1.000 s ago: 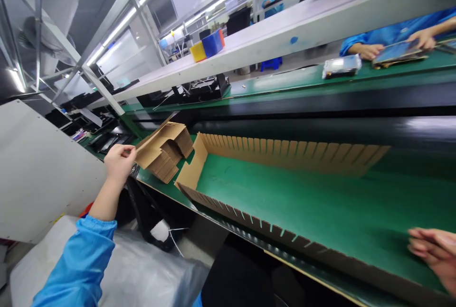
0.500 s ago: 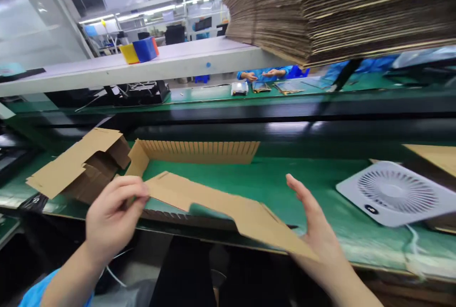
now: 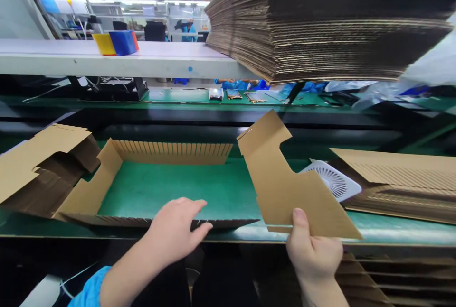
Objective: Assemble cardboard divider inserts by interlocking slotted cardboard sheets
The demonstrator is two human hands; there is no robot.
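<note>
The right hand [image 3: 313,255] pinches one cardboard blank [image 3: 285,183] upright. The left hand [image 3: 176,228], fingers loosely spread, rests on one slotted cardboard frame [image 3: 107,164] on the counter [image 3: 171,190].

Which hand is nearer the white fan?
Right. The right hand holds the cardboard piece just in front of the fan; the left hand rests on the slotted strip, farther left.

1. The flat brown cardboard cut-out [image 3: 281,183] stands tilted above the bench's [image 3: 392,232] front edge, its lower edge pinched in my right hand [image 3: 313,255].
2. The slotted cardboard frame [image 3: 171,153] lies open along the front edge, my left hand [image 3: 178,228] on its near strip.
</note>
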